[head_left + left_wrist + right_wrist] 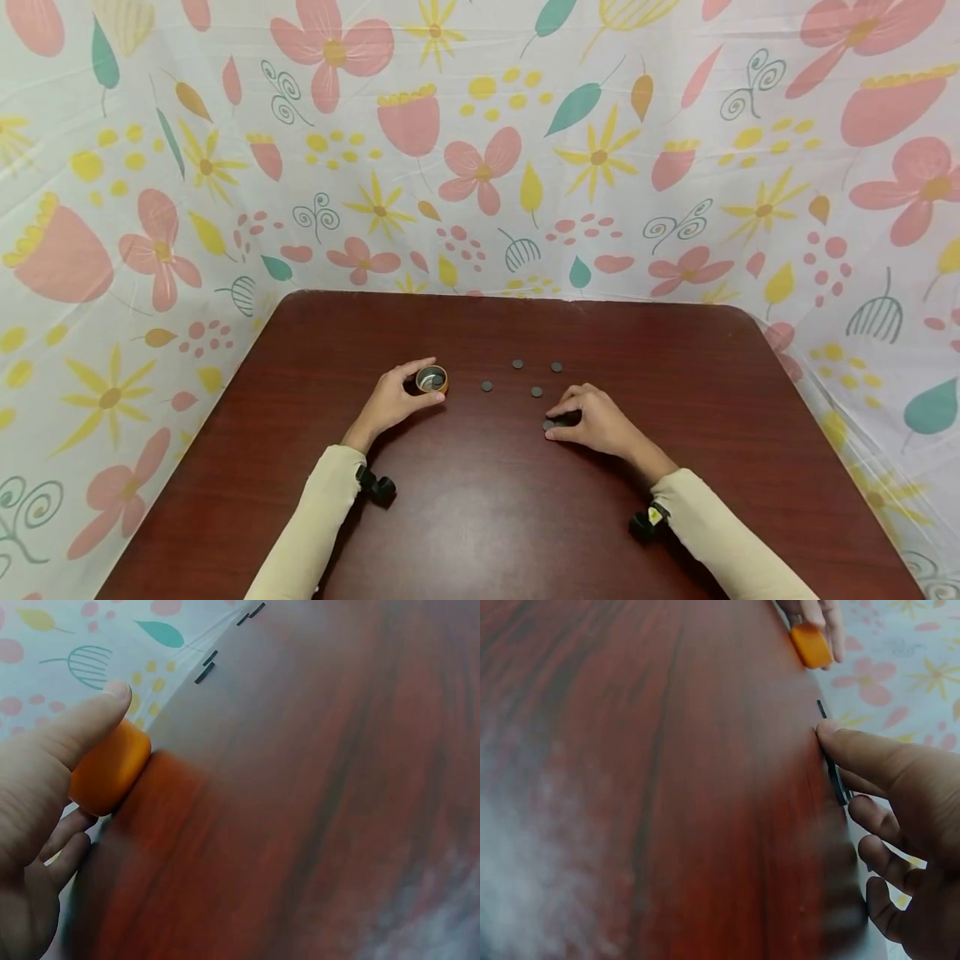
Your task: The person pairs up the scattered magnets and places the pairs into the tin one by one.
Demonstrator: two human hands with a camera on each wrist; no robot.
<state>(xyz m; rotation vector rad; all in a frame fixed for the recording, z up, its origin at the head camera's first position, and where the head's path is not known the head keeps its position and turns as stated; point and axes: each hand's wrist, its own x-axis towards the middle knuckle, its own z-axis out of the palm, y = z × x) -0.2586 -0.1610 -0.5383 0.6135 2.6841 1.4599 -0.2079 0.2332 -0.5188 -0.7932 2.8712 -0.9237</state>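
on the dark table (pixel 480 517) the left hand (pixel 390 402) grips a small orange cup (pixel 432 379), four dark discs (pixel 536 391) lie loose, and the right hand (pixel 596 419) pinches another disc (pixel 548 425), seemingly mid-pickup, needing a clean lift.

Staged recording booth, not a lived-in room. A dark red-brown wooden surface (pixel 480 500) with rounded far corners is sitting inside a wrinkled printed sheet (pixel 480 142) that is hanging on the left, far and right sides, showing pink flowers, yellow daisies and teal leaves. The sheet is blocking any view of walls or furniture. Small black cameras (pixel 375 485) are riding on both cream-sleeved wrists.
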